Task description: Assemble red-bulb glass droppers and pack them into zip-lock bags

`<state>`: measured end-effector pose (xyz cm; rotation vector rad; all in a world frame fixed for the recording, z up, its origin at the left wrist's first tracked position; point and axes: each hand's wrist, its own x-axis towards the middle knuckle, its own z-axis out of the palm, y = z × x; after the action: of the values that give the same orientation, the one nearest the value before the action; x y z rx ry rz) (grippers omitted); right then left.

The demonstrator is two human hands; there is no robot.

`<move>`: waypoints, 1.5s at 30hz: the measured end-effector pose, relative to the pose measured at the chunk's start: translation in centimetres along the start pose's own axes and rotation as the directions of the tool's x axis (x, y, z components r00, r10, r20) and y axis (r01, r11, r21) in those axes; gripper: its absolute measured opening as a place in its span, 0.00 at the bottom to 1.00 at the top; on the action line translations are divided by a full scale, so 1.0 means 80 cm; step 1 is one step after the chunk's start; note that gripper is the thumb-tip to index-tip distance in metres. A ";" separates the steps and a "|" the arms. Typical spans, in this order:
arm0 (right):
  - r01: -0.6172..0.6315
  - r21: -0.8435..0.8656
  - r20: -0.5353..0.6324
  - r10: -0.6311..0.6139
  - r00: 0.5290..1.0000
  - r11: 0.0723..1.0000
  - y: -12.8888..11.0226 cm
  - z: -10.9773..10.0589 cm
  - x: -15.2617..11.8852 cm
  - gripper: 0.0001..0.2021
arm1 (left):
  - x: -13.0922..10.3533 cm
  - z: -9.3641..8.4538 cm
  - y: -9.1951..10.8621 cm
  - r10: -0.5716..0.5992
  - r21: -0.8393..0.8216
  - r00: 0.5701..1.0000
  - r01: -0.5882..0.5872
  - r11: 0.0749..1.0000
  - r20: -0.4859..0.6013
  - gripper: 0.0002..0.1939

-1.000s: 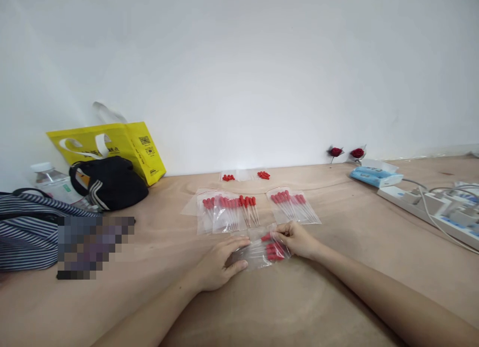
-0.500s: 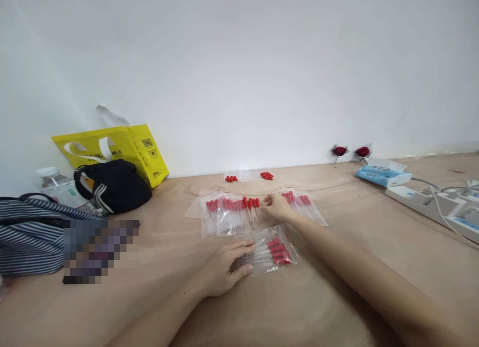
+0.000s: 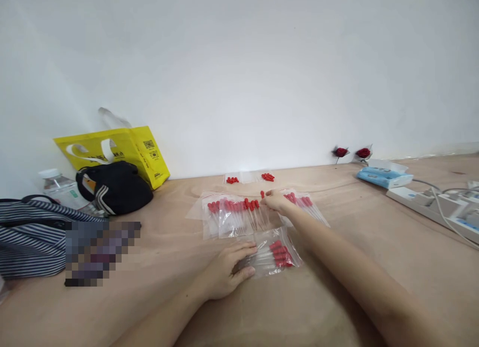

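Observation:
My left hand rests on the tabletop, its thumb and fingers apart at the left end of a clear zip bag. Inside that bag lie several droppers with red rubber bulbs, bulbs pointing right. Beyond it, my right hand is closed on a dropper, whose red bulb shows at the fingertips; the fingers hide part of its tube. Just left of that hand lie several loose droppers, beside bagged ones. Another bag of droppers sits partly behind my right wrist.
Near the wall lie two small groups of red bulbs in clear bags. At left are a yellow bag, a black pouch, a bottle and striped cloth. A blue tissue pack and power strip lie right.
A red bulb now stands out at my right fingertips, slightly raised from the row of loose droppers. The left hand keeps its place at the bag. The view has shifted slightly.

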<state>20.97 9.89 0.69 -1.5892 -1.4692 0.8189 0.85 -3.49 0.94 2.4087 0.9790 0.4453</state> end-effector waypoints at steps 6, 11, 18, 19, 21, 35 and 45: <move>0.105 0.339 -0.205 -0.035 0.978 0.935 0.042 -0.067 -0.060 0.23 | 0.001 0.002 -0.002 0.009 0.000 1.000 -0.009 1.000 -0.012 0.18; 0.123 0.628 -0.237 0.038 0.971 0.768 0.078 -0.088 -0.120 0.28 | 0.000 0.000 0.004 -0.030 -0.010 0.999 0.030 0.999 -0.040 0.16; 0.057 0.744 -0.087 0.012 0.996 0.666 0.069 -0.068 -0.141 0.23 | 0.000 -0.001 0.008 -0.055 -0.025 0.997 0.054 0.998 -0.058 0.09; 0.042 0.758 -0.061 0.007 0.998 0.651 0.068 -0.065 -0.141 0.22 | 0.000 -0.001 0.008 -0.054 -0.025 0.996 0.052 0.998 -0.067 0.08; 0.000 0.780 0.005 -0.005 1.000 0.625 0.066 -0.061 -0.142 0.19 | 0.001 -0.002 0.008 -0.053 -0.023 0.995 0.051 0.998 -0.082 0.08; -0.042 0.522 0.241 -0.100 0.965 0.852 0.057 -0.048 -0.146 0.18 | 0.002 -0.002 0.006 -0.077 0.020 0.996 0.078 0.997 -0.049 0.22; 0.016 0.336 0.258 -0.108 0.960 0.942 0.066 -0.039 -0.138 0.18 | 0.002 -0.001 0.002 -0.054 0.033 0.997 0.056 0.998 -0.062 0.21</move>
<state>24.89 -1.49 -3.19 -1.2056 -1.4689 1.2179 1.01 -3.50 1.09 2.4048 1.0855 0.4886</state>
